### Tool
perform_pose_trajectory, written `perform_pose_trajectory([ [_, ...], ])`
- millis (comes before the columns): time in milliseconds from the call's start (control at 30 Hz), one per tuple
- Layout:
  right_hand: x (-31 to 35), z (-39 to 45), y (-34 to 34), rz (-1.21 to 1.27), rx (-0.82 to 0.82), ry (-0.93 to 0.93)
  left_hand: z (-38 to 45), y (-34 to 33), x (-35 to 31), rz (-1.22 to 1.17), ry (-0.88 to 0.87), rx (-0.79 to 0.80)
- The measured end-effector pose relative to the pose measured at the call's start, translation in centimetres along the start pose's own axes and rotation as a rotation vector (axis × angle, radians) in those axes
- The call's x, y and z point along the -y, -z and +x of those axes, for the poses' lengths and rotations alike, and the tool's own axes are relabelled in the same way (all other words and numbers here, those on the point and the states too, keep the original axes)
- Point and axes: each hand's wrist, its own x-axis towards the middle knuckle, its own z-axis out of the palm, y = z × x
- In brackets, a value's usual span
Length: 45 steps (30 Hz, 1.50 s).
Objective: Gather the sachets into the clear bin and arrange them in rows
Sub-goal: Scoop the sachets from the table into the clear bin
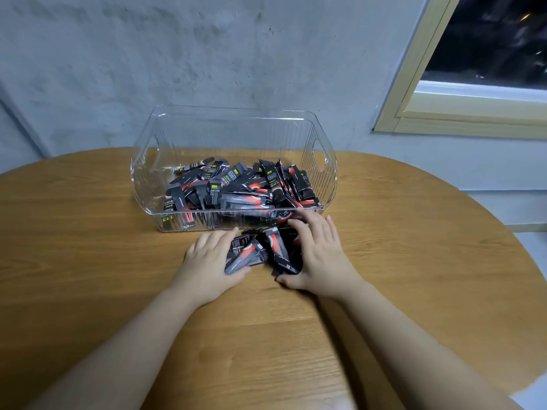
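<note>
A clear ribbed bin (321,173) stands on the round wooden table (88,232) and holds a jumbled heap of several black-and-red sachets (236,187). Just in front of the bin lies a small loose pile of sachets (260,253). My left hand (207,261) cups the pile from the left, thumb under its near edge. My right hand (319,255) cups it from the right, fingers curled over the top and thumb against the near side. Both hands squeeze the pile between them.
A grey concrete wall rises right behind the bin. A window with a pale yellow frame (414,84) is at the upper right. The table edge curves away on the right (503,232).
</note>
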Motion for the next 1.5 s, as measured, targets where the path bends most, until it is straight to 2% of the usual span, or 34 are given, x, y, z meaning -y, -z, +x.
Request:
perform_pose_trajectory([
  [167, -0.3, -0.1, -0.5, -0.055, -0.048, -0.103, -0.2, -0.5, 0.1, 0.005, 0.016, -0.074],
  [267, -0.2, -0.3, -0.7, -0.09, -0.065, -0.074, -0.2, -0.6, 0.2, 0.008, 0.001, -0.066],
  [367, 0.0, 0.2, -0.4, -0.068, 0.115, -0.035, -0.2, -0.6, 0.1, 0.03, -0.025, -0.048],
  [433, 0.2, 0.5, -0.3, 0.006, 0.262, -0.079, -0.3, -0.4, 0.1, 0.013, -0.022, -0.07],
  [500, 0.4, 0.5, -0.8, 0.051, 0.302, -0.139, -0.6, -0.3, -0.1, -0.027, -0.02, -0.09],
  [600, 1.0, 0.2, -1.2, 0.036, 0.287, -0.21, -0.9, -0.1, -0.4, -0.073, -0.02, -0.09],
  [700, 1.5, 0.0, -1.5, 0.013, 0.266, -0.257, -0.8, 0.1, -0.3, -0.021, -0.05, -0.068],
  [833, 1.8, 0.1, -1.8, 0.075, 0.204, -0.298, -0.9, 0.1, -0.4, -0.019, -0.061, -0.099],
  [967, 2.3, -0.2, -1.9, 0.061, 0.142, -0.326, -1.1, 0.4, -1.0, -0.004, -0.015, -0.111],
  [1067, 2.9, -0.6, -2.1, -0.039, 0.064, -0.347, -1.5, 0.7, -1.3, -0.009, 0.025, -0.137],
  [1200, 3.4, -0.2, -1.3, -0.133, 0.16, -0.374, -1.8, 1.1, -1.6, -0.044, 0.063, -0.137],
  [1300, 3.6, 0.3, -1.0, -0.113, 0.162, -0.322, -1.9, 1.5, -1.8, -0.098, 0.063, -0.107],
  [1500, 3.1, 1.3, 0.3, -0.072, 0.222, -0.214, -2.2, 2.9, -1.6, -0.254, 0.067, -0.219],
])
